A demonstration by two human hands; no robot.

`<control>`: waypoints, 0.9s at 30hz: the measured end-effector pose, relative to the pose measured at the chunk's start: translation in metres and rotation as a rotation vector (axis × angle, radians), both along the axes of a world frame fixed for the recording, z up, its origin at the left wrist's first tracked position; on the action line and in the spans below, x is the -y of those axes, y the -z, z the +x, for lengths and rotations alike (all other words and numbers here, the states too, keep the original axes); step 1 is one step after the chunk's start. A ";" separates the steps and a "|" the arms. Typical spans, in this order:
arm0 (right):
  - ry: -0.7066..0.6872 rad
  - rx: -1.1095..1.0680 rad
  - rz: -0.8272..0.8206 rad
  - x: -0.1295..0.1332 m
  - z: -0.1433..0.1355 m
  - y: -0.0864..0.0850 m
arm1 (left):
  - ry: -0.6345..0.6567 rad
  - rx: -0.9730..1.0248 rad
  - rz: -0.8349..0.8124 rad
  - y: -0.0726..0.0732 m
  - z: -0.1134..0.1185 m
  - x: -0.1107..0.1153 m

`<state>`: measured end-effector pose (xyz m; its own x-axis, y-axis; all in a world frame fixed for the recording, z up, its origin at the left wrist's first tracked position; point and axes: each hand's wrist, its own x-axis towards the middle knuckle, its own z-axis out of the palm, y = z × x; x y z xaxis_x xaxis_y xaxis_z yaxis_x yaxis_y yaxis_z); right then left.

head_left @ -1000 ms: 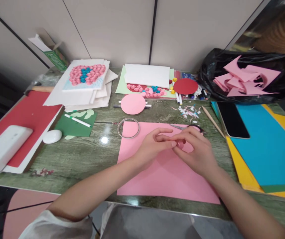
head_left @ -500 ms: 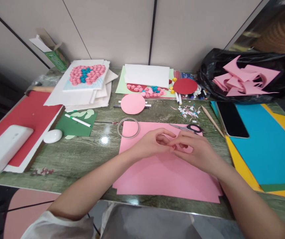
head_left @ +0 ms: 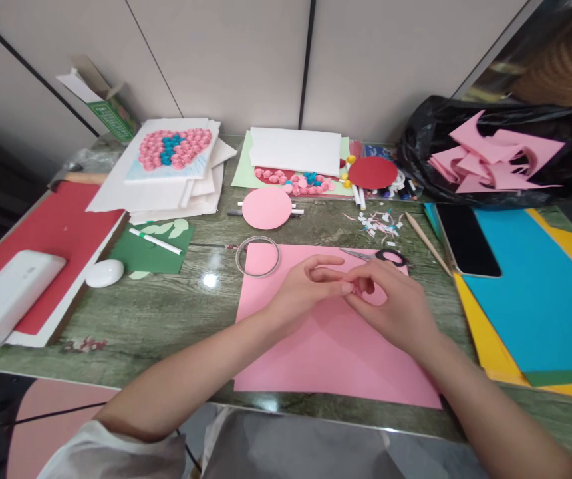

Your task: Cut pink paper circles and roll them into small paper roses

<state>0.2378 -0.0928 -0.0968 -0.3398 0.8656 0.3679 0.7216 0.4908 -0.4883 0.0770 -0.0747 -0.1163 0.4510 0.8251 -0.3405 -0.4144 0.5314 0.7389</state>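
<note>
Left hand and right hand meet, fingertips narrowed, above the pink sheet, likely for fine control; any grip is indiscernible.

A: What is at twelve o'clock?
B: A wall of pale grey panels, with dark seams between them.
A: And the worktop?
B: It is green, glossy, with wood-like grain. A bright reflection lies left of centre, toward eight o'clock.
A: Farther out?
B: At eight o'clock, below the worktop, a pink rounded surface; whether it is a chair, I cannot tell. The nine o'clock side is rather dark.
</note>
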 end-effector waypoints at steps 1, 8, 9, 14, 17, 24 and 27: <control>-0.011 -0.022 -0.041 0.000 0.000 -0.002 | 0.007 -0.002 0.013 -0.001 -0.001 -0.002; -0.127 -0.106 -0.173 -0.004 0.008 -0.011 | 0.203 -0.086 0.127 -0.004 -0.014 -0.016; -0.149 -0.105 -0.199 -0.004 0.008 -0.012 | 0.249 -0.101 0.149 -0.004 -0.017 -0.017; -0.263 -0.051 -0.371 -0.004 0.010 -0.011 | 0.500 -0.219 0.246 -0.007 -0.026 -0.022; -0.294 -0.011 -0.400 -0.003 0.010 -0.009 | 0.566 -0.222 0.264 -0.009 -0.028 -0.023; -0.292 0.022 -0.367 -0.003 0.012 -0.008 | 0.521 -0.166 0.208 -0.007 -0.025 -0.021; -0.200 0.013 -0.262 -0.004 0.011 -0.008 | 0.388 -0.116 0.133 -0.008 -0.020 -0.018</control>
